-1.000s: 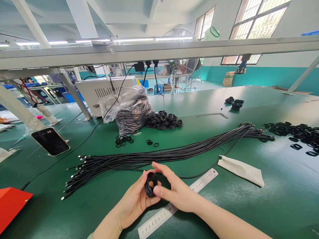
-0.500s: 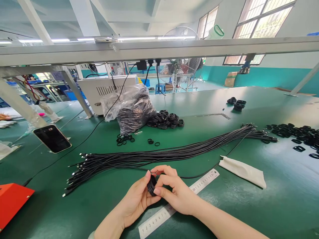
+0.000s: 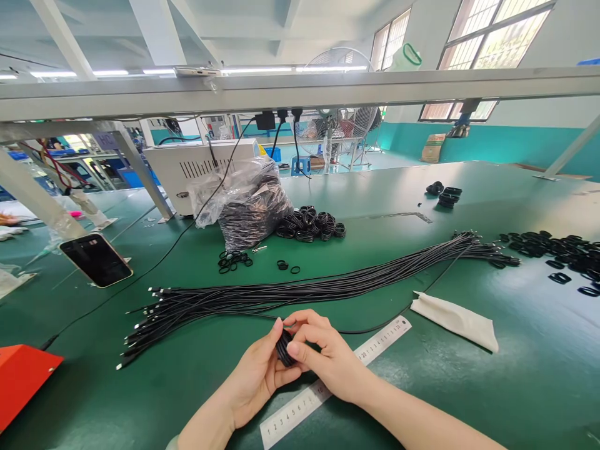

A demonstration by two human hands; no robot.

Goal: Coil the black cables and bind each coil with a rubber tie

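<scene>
A small stack of black rings [image 3: 284, 349] is held between my two hands, above the steel ruler [image 3: 293, 415]. My left hand [image 3: 260, 369] grips the stack from the left, thumb on top and fingers curled below. On the other side, my right hand [image 3: 323, 353] has its thumb and fingers closed on the same stack. Behind the hands, a long bundle of black cables [image 3: 300, 290] with metal ends stretches across the green table [image 3: 469, 400]. One cable runs apart from it, passing just behind my fingers.
A plastic bag [image 3: 253, 209] stands beside a pile of black ring stacks [image 3: 312, 225]. Loose black parts [image 3: 553, 250] are spread at the right. A white cloth strip [image 3: 454, 320], a phone [image 3: 96, 259] and a red box [image 3: 25, 381] also lie around. A metal beam [image 3: 300, 94] crosses above.
My right thumb has shifted slightly up and left over the rings. Both hands remain on the stack, and the whole view has moved a little.
</scene>
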